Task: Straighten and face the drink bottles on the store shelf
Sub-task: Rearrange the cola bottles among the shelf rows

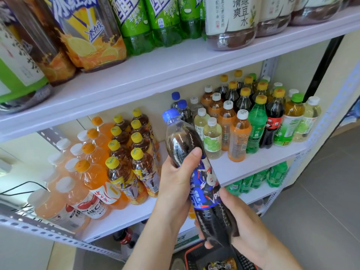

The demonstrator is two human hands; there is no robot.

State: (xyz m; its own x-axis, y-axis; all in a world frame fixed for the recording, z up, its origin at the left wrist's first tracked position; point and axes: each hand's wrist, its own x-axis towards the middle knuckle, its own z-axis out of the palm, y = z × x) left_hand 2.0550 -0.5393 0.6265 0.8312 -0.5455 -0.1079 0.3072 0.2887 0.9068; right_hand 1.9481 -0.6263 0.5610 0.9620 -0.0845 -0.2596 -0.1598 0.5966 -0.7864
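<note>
now the person holds one cola bottle with both hands in front of the middle shelf, not standing on it. the bottle is tilted, with its blue cap pointing up and to the left and its base toward the person. the left hand has a closed grip around the upper part of the bottle, just above the blue label, and the thumb lies across the front. the right hand has its grip curled around the lower dark part, with the thumb touching the bottom edge of the label.

behind the held bottle, two more blue-capped bottles stand upright at the back of the shelf. to the left stand the yellow-capped tea bottles in rows, and beside them the orange drink bottles. to the right are mixed bottles, among them a green soda bottle in the front row. the upper shelf carries large bottles. below, near the floor, part of a basket with a red rim shows.
</note>
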